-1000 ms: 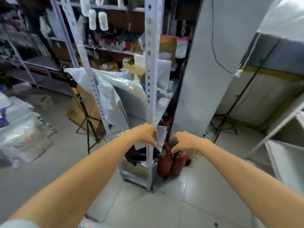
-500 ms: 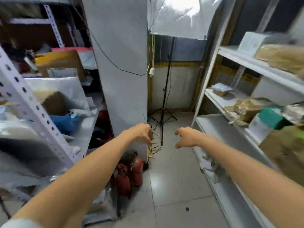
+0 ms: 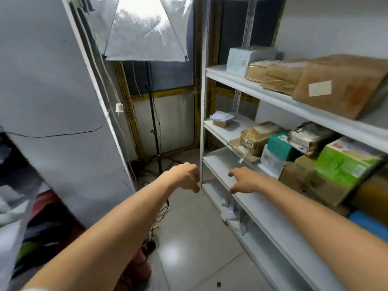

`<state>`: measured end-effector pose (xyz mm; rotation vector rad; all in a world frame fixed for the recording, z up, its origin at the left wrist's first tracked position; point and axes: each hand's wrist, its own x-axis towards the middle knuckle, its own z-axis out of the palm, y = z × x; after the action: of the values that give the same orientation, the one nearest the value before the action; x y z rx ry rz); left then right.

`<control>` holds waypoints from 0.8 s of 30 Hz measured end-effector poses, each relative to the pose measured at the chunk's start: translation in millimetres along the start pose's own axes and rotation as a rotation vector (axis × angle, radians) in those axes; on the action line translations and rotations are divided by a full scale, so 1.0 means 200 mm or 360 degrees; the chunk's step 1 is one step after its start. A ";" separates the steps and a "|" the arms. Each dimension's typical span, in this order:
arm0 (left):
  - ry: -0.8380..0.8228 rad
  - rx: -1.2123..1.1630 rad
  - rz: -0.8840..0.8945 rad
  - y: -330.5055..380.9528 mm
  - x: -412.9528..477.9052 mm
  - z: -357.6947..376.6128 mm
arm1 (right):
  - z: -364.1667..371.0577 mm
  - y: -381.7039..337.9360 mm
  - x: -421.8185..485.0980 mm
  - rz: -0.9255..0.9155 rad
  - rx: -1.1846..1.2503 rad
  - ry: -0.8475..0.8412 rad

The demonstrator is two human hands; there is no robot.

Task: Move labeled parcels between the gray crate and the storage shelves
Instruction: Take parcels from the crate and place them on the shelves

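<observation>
- Reaching empty-handed toward the storage shelves (image 3: 273, 98) at my three o'clock; I judge this the pick-up step, no parcel chosen yet.
- My left hand (image 3: 184, 177): fingers loosely curled downward, gripping nothing.
- My right hand (image 3: 245, 179): fingers relaxed and apart over the lower board's bare front edge; whether it touches, I cannot tell.
- The gray crate: not in sight.
- Top board, one o'clock of the right hand: brown labeled parcel (image 3: 336, 91), with more brown parcels beside it.
- Middle board, two o'clock: taped brown parcel (image 3: 256, 137), teal box (image 3: 280, 144) and green box (image 3: 346, 162), crowded together.
- Next move probably calls for lifting the right hand up and rightward, then closing on one parcel.
</observation>
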<state>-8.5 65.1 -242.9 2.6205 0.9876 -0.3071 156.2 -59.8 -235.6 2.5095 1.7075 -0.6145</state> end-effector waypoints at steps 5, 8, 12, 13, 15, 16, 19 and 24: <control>-0.0040 0.0143 0.0144 0.03 0.33 -0.11 | -0.05 0.13 0.18 0.0139 0.0069 -0.0021; -0.0037 0.0175 0.0259 0.03 0.57 -0.20 | -0.11 0.19 0.32 0.0218 0.0047 0.0011; -0.0062 0.0238 0.0408 -0.01 0.87 -0.32 | -0.21 0.25 0.56 0.0362 0.0027 0.0047; -0.0071 0.0237 0.0436 -0.02 0.94 -0.35 | -0.24 0.26 0.61 0.0385 0.0024 0.0064; -0.0108 0.0266 0.0472 -0.04 1.08 -0.39 | -0.28 0.28 0.70 0.0447 -0.0035 0.0093; -0.0129 0.0297 0.0490 -0.05 1.14 -0.40 | -0.29 0.30 0.73 0.0497 -0.0069 0.0109; -0.0200 0.0359 0.0558 -0.05 1.32 -0.42 | -0.28 0.38 0.80 0.0633 -0.0105 0.0076; -0.0277 0.0475 0.0685 0.04 1.62 -0.40 | -0.29 0.50 0.96 0.0801 -0.0053 0.0040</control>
<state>242.5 283.7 -267.0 2.9181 0.3244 -0.5978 323.9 84.9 -267.5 2.7668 1.0057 -0.5011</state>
